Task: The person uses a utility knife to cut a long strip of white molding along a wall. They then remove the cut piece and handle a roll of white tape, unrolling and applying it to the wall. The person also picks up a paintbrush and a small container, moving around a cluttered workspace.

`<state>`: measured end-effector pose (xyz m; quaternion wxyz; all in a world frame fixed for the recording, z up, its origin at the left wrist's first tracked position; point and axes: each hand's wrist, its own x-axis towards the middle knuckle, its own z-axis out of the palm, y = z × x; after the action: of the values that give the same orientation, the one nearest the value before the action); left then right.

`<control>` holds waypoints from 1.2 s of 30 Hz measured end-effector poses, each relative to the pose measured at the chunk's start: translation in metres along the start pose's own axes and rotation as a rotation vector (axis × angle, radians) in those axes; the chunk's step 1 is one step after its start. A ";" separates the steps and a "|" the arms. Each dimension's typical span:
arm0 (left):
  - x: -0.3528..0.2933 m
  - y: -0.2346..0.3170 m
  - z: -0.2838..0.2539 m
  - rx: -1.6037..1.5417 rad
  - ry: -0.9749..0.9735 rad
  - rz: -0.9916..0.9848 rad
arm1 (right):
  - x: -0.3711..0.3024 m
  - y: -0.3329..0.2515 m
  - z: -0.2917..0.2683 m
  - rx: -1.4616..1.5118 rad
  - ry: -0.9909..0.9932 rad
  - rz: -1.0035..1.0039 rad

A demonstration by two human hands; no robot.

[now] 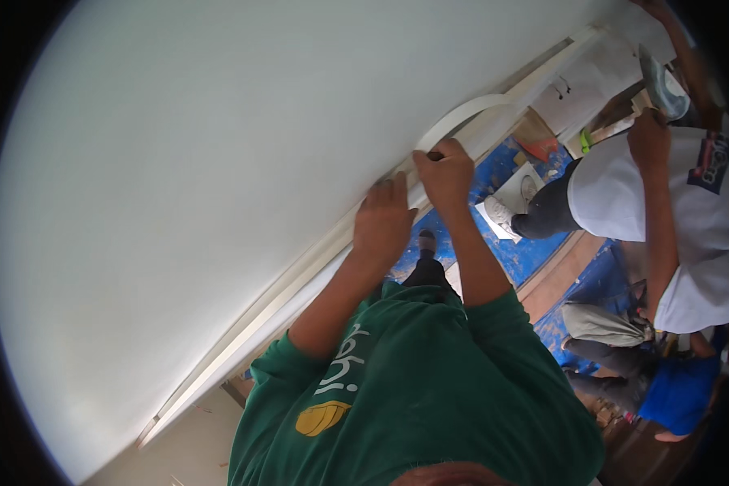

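Note:
A long, flexible white strip (pixel 468 112) runs along the edge of a large pale panel (pixel 194 178). Beyond my right hand (pixel 445 180) it bows away from the edge in an arc. Thumb and fingers of that hand are closed in a pinch on the strip, with a dark gap between them. Close by on the left, my left hand (pixel 383 223) lies with its fingers stretched over the strip, pressing it at the panel's edge. A white rail (pixel 275 304) follows the same edge below the strip.
On the right, a person in a white shirt (pixel 607 190) holds a light-coloured piece and a metal-bladed tool (pixel 652 77). Another person in blue (pixel 680 393) is lower right. Below lies blue floor covering (pixel 502 243) with a brown board (pixel 563 271) and a white sheet (pixel 520 194).

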<state>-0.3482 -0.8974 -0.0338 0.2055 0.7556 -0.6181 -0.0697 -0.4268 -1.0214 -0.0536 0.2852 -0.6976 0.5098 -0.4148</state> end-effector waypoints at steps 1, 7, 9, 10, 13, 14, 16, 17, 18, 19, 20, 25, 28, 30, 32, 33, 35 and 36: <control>0.002 0.001 -0.002 -0.011 -0.037 -0.044 | 0.002 0.007 0.000 -0.004 0.012 -0.020; 0.009 0.009 0.001 0.108 0.079 -0.086 | 0.018 0.003 -0.019 0.192 -0.189 0.021; 0.015 0.015 -0.005 0.136 -0.005 -0.160 | 0.025 0.017 -0.021 0.315 -0.331 0.129; 0.016 0.015 -0.004 0.134 0.013 -0.171 | 0.026 0.021 -0.021 0.383 -0.336 0.162; 0.022 0.018 -0.003 0.120 0.061 -0.244 | 0.042 0.016 -0.031 0.598 -0.346 0.343; 0.024 0.020 -0.003 0.115 0.056 -0.265 | 0.057 0.017 -0.038 0.677 -0.347 0.462; 0.024 0.023 -0.003 0.105 0.048 -0.318 | 0.090 0.022 -0.055 0.744 -0.311 0.589; 0.027 0.023 -0.003 0.102 0.051 -0.306 | 0.106 0.038 -0.058 0.792 -0.243 0.565; 0.028 0.021 -0.001 0.100 0.054 -0.297 | 0.123 0.050 -0.060 0.801 -0.187 0.596; 0.029 0.019 -0.001 0.100 0.053 -0.284 | 0.136 0.067 -0.062 0.866 -0.148 0.602; 0.031 0.019 -0.001 0.100 0.054 -0.286 | 0.149 0.079 -0.066 0.898 -0.134 0.598; 0.037 0.021 -0.004 0.090 0.008 -0.331 | 0.207 0.113 -0.080 0.869 -0.077 0.482; 0.038 0.017 0.001 0.126 0.054 -0.257 | 0.245 0.123 -0.096 0.825 -0.053 0.472; 0.037 0.015 0.001 0.112 0.061 -0.224 | 0.267 0.139 -0.102 0.872 -0.043 0.517; 0.035 0.013 0.000 0.103 0.055 -0.204 | 0.283 0.146 -0.103 0.715 -0.012 0.414; 0.036 0.012 0.001 0.101 0.048 -0.197 | 0.287 0.148 -0.104 0.636 0.003 0.362; 0.036 0.011 0.001 0.095 0.022 -0.210 | 0.291 0.146 -0.104 0.593 0.020 0.333; 0.036 0.012 0.002 0.092 0.003 -0.230 | 0.292 0.142 -0.104 0.573 0.033 0.319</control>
<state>-0.3512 -0.9339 -0.0255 0.1621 0.8301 -0.5298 -0.0633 -0.5443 -1.3405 -0.0347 0.5228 -0.4936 0.4799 -0.5027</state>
